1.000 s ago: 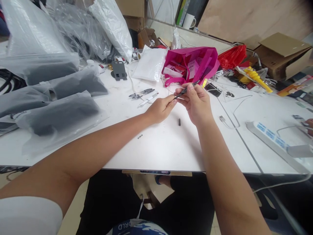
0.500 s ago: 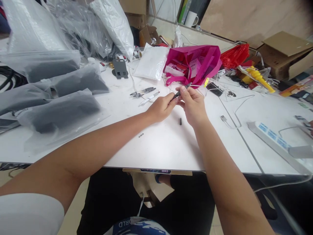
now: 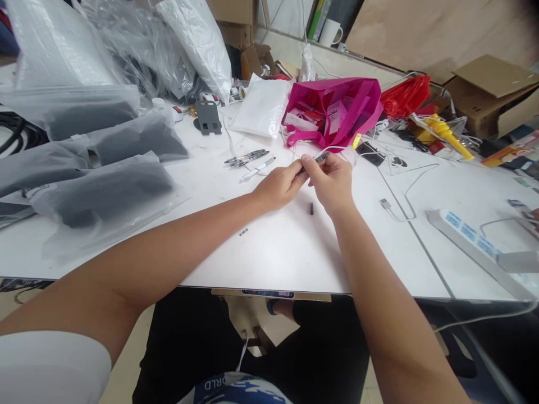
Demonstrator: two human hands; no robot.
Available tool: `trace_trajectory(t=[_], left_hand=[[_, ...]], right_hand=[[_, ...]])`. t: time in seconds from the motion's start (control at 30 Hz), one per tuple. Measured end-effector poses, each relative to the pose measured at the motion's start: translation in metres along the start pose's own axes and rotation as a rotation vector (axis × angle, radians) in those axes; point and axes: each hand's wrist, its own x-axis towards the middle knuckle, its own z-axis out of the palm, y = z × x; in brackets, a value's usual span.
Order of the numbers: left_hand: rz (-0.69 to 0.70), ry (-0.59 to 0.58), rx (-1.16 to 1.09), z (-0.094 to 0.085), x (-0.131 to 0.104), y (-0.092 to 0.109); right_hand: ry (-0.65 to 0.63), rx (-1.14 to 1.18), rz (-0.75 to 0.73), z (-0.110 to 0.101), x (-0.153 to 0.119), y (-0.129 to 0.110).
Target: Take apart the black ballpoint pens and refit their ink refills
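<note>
My left hand (image 3: 278, 186) and my right hand (image 3: 332, 184) meet over the white table, both closed on a slim black pen (image 3: 322, 157). The fingers cover much of it, and its dark end slants up to the right. Below my right hand a short dark cylindrical piece (image 3: 311, 209) lies on the tabletop. A small flat metallic strip (image 3: 243, 232) rests closer to me, beside my left forearm. Just left of my left hand are dark-and-clear pens (image 3: 247, 159) lying together and a white pen (image 3: 257, 169).
Frosted bags of dark contents (image 3: 105, 191) cover the table's left side. A magenta tote bag (image 3: 357, 106) and a white padded pouch (image 3: 261, 106) lie beyond my hands. To the right are a cable plug (image 3: 385, 204) and a power strip (image 3: 463, 230). Another person's fingers (image 3: 536, 214) show at the right edge.
My right thumb has shifted left along the pen toward my left hand, and the right fingers have turned around it. The loose pieces on the table have stayed put.
</note>
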Motion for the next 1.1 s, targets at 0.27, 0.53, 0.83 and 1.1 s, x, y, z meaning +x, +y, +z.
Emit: trace_trajectory(t=[0.27,0.53,0.83,1.1], left_hand=[[0.004,0.009,0.029,-0.002,0.001,0.001],[-0.047,-0.015,0.021,-0.001,0.001,0.001],[-0.051,0.01,0.036,0.0,0.001,0.002],[-0.032,0.011,0.029,-0.001,0.002,0.0]], right_hand=[[-0.147,0.196,0.099,-0.012,0.005,-0.011],[-0.051,0.105,0.08,-0.011,0.003,-0.006],[-0.104,0.151,0.104,-0.012,0.005,-0.005],[-0.193,0.242,0.171,-0.013,0.006,-0.007]])
